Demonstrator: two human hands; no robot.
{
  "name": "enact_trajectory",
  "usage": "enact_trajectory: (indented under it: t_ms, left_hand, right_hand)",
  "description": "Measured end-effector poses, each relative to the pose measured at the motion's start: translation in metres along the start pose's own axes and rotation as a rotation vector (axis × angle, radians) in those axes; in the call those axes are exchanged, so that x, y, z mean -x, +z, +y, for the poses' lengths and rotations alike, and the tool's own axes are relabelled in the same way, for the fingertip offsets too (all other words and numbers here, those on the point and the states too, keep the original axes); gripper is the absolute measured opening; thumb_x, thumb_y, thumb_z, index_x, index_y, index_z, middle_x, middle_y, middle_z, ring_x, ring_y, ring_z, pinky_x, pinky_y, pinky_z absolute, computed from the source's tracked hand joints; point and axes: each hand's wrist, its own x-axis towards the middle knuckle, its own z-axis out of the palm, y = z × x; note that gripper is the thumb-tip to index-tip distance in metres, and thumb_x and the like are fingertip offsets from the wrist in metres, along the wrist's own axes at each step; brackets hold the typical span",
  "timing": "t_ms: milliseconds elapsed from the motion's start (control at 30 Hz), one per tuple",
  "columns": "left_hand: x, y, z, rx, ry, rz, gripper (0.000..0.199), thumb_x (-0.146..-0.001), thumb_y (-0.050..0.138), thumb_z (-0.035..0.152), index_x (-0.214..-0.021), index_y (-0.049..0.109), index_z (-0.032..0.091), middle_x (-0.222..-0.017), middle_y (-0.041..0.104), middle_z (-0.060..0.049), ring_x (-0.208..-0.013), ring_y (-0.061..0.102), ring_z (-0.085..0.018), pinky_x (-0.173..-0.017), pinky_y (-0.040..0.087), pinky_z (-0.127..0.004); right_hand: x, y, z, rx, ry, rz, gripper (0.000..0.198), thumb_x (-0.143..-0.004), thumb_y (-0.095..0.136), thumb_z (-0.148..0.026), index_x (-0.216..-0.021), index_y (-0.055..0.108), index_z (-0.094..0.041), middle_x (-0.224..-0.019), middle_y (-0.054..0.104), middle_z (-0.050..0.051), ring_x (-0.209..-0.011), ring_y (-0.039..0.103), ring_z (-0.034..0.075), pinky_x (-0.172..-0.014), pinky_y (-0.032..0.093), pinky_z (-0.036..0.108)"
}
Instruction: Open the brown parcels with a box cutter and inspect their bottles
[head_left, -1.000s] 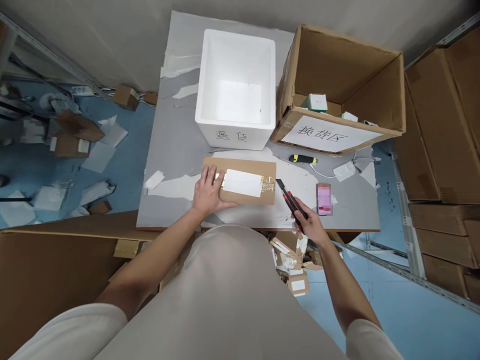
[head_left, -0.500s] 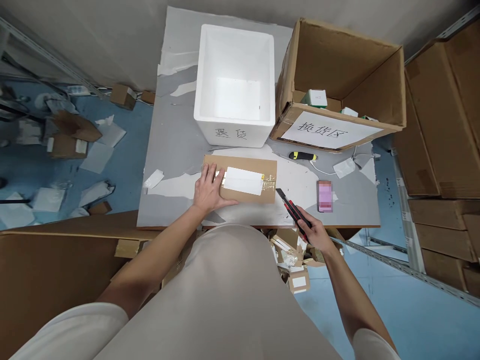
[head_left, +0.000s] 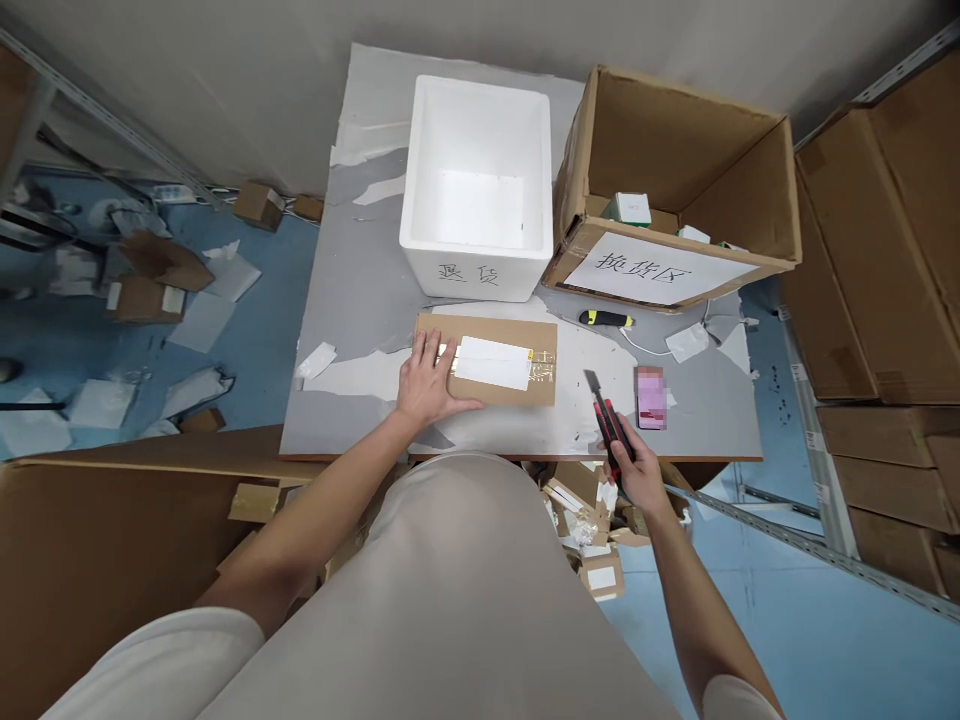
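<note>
A closed cardboard box [head_left: 510,328] with a white label and clear tape lies near the front of the table. On its left end rests my left hand [head_left: 429,385], fingers spread and thumb along the near edge. My right hand [head_left: 636,465] is wrapped round a red and black utility knife [head_left: 609,425] at the table's front edge. The knife's blade is out, points up and slightly left, and stands apart from the box, to its right. A phone [head_left: 650,398] with a pink screen lies just right of the knife.
Behind the box stand a white foam box [head_left: 480,270] and a large open carton [head_left: 675,105] holding small boxes. A yellow and black cutter [head_left: 605,318] lies before the carton. Cardboard scraps [head_left: 592,520] fill the space below the table edge; stacked cartons [head_left: 877,250] stand at right.
My right hand has drawn the knife right, away from the box's right end, and its blade now points more upright. My left hand stays on the box. The view has shifted slightly.
</note>
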Motion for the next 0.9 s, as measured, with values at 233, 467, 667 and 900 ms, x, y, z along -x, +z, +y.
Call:
enact_trajectory:
  t_ms: [233, 467, 667, 900]
  left_hand:
    - [0.015, 0.008, 0.026, 0.127, -0.258, 0.063, 0.112, -0.069, 0.055, 0.076, -0.146, 0.023, 0.002, -0.152, 0.013, -0.032, -0.142, 0.006, -0.048, -0.099, 0.037, -0.058]
    - [0.049, -0.010, 0.019, 0.150, -0.161, -0.019, 0.085, -0.073, 0.056, 0.070, -0.132, 0.049, 0.010, -0.142, 0.039, -0.025, -0.128, 0.037, -0.044, -0.095, 0.041, -0.052]
    - [0.073, -0.019, 0.023, 0.246, -0.056, -0.087, 0.082, -0.073, 0.056, 0.070, -0.132, 0.050, 0.014, -0.133, 0.053, -0.020, -0.118, 0.050, -0.038, -0.096, 0.041, -0.048]
    - [0.050, -0.022, -0.018, 0.411, -0.071, 0.096, 0.061, -0.082, 0.051, 0.057, -0.128, 0.054, 0.017, -0.127, 0.061, -0.013, -0.119, 0.052, -0.030, -0.100, 0.042, -0.044]
  right_hand:
    - [-0.038, 0.110, -0.014, -0.353, -0.012, -0.035, 0.055, -0.080, 0.059, -0.058, -0.123, 0.047, -0.027, -0.133, 0.051, 0.010, -0.110, 0.060, 0.024, -0.071, 0.058, 0.031]
    - [-0.079, 0.152, -0.040, -0.297, -0.127, -0.064, 0.052, -0.080, 0.056, -0.058, -0.121, 0.043, -0.029, -0.128, 0.052, 0.006, -0.115, 0.055, 0.020, -0.076, 0.058, 0.033]
    - [-0.114, 0.153, -0.053, -0.260, -0.165, -0.046, 0.050, -0.079, 0.056, -0.057, -0.119, 0.044, -0.029, -0.122, 0.057, 0.005, -0.102, 0.060, 0.017, -0.071, 0.057, 0.031]
    - [-0.104, 0.148, -0.050, -0.278, -0.134, -0.041, 0.052, -0.077, 0.061, -0.058, -0.115, 0.046, -0.026, -0.120, 0.059, 0.006, -0.092, 0.061, 0.014, -0.071, 0.055, 0.029]
